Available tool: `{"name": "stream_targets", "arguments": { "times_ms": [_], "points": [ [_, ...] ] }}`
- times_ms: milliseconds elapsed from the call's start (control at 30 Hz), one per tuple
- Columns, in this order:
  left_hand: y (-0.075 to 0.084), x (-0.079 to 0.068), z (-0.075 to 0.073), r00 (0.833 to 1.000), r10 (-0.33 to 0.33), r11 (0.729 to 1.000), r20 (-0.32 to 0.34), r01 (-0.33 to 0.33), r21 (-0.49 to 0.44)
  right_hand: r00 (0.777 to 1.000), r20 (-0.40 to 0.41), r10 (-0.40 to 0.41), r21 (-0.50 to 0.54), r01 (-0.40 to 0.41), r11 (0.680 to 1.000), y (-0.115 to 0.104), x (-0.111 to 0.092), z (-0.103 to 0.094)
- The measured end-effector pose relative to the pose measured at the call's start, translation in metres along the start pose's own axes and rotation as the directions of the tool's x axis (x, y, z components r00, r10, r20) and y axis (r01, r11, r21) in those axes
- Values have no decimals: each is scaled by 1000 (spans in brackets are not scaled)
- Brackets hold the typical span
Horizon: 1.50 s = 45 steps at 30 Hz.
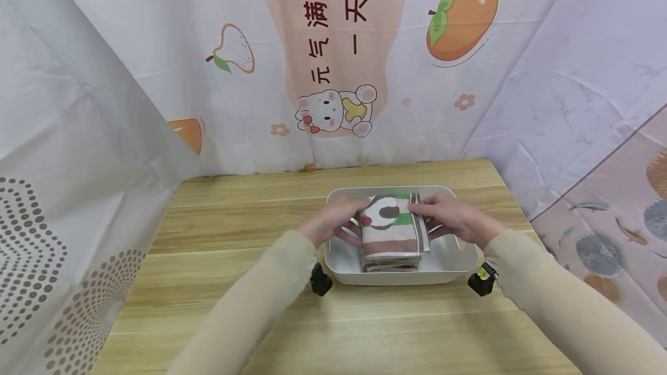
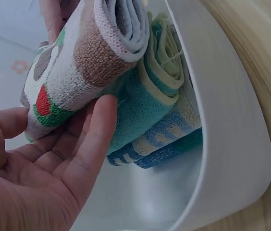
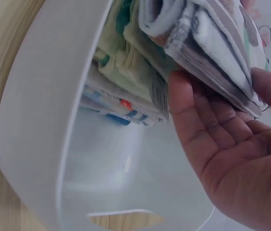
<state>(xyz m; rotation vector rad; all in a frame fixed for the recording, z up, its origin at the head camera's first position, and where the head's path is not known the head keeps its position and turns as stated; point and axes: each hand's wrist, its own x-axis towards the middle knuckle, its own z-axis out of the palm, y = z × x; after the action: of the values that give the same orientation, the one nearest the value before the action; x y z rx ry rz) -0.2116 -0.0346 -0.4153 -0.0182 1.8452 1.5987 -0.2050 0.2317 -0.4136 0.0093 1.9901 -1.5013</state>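
A folded towel [image 1: 388, 227] with brown, white and green patterning lies on top of a stack in a white plastic bin [image 1: 401, 278]. My left hand [image 1: 339, 219] grips its left side, thumb on top and fingers beneath. On the opposite side my right hand [image 1: 450, 217] pinches the striped edge, again with the thumb above. Under it, the left wrist view shows a teal towel [image 2: 145, 110] and a blue patterned towel [image 2: 162, 139], both folded. Pale green folds of a towel [image 3: 126, 72] show in the right wrist view.
The bin stands on a wood-grain table [image 1: 234, 236] near its back edge. A printed white curtain [image 1: 229, 109] hangs behind, with more fabric at both sides. An oval handle hole [image 3: 126, 220] opens in the bin's end wall.
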Motion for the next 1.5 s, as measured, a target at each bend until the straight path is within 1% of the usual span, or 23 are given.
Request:
{"name": "stream_targets", "arguments": {
  "times_ms": [267, 533, 700, 967, 1133, 1300, 1400, 1500],
  "points": [
    [-1, 8, 0, 998, -47, 997, -44, 49, 56, 999, 11, 49, -42, -49, 998, 1, 6, -1],
    [-4, 13, 3, 995, -46, 987, -87, 59, 147, 995, 4, 96, -103, -95, 990, 3, 14, -3],
    [-7, 18, 5, 992, -58, 979, -109, 78, 188, 995, 12, 98, -143, -95, 985, 4, 16, -5],
    [-8, 23, 11, 988, -69, 970, -141, 99, 220, 993, 3, 120, -140, -119, 983, 8, 21, -5],
    [-10, 22, 13, 985, -70, 965, -156, 107, 241, 992, -9, 128, -144, -128, 981, 10, 24, -2],
    [-9, 19, 15, 983, -70, 951, -172, 118, 284, 990, -22, 137, -162, -138, 977, 12, 26, 0],
    [-11, 21, 16, 981, -74, 946, -177, 125, 298, 991, -19, 133, -161, -135, 978, 13, 27, 1],
    [-13, 22, 15, 982, -76, 947, -174, 126, 296, 992, -13, 128, -154, -129, 980, 16, 28, 1]
  ]
}}
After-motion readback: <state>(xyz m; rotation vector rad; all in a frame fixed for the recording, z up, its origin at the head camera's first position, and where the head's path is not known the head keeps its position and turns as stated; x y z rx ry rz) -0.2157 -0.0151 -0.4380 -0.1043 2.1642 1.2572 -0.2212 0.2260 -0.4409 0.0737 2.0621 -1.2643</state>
